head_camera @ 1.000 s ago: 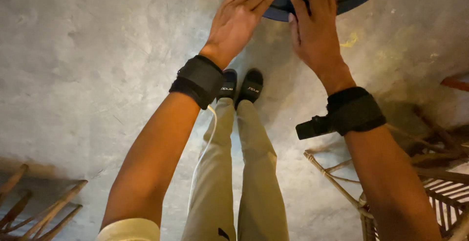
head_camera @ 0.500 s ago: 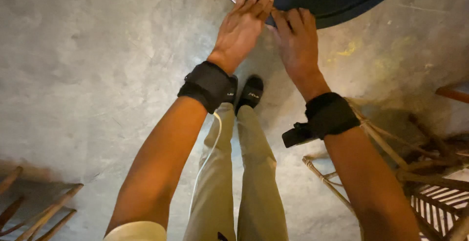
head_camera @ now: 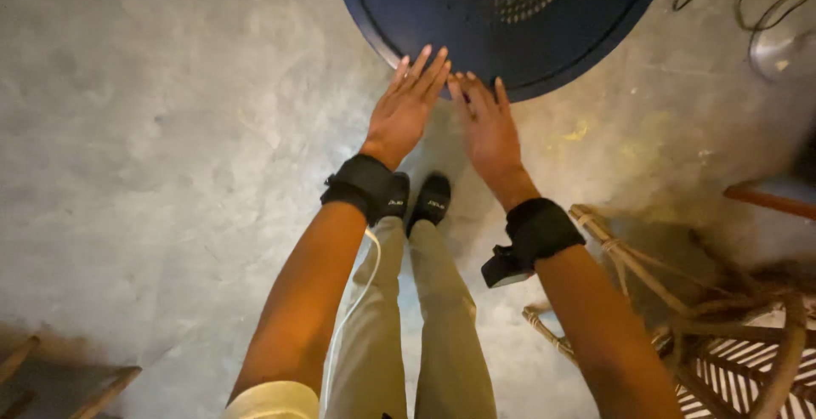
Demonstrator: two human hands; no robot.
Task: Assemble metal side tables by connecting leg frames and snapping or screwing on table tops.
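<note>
Hands over a round surface, seen from the head camera. Landmark: the dark blue round surface (head_camera: 510, 19), which fills the top centre of my view and carries a patch of small perforations near its middle. My left hand (head_camera: 406, 109) lies flat with fingers straight and close together, its fingertips (head_camera: 429, 60) reaching onto the near rim of the surface; it holds nothing. My right hand (head_camera: 486, 126) is just beside it, equally flat and spread out, fingertips at the same rim, also holding nothing; I cannot tell whether either palm presses down. Both wrists wear black bands (head_camera: 365, 185). Below the surface, on the grey concrete floor (head_camera: 153, 147), stand my black shoes (head_camera: 421, 202) and light trousers (head_camera: 408, 325). To the lower right of the surface is a rattan chair frame (head_camera: 671, 300); cables (head_camera: 748, 2) trail off its upper right edge.
</note>
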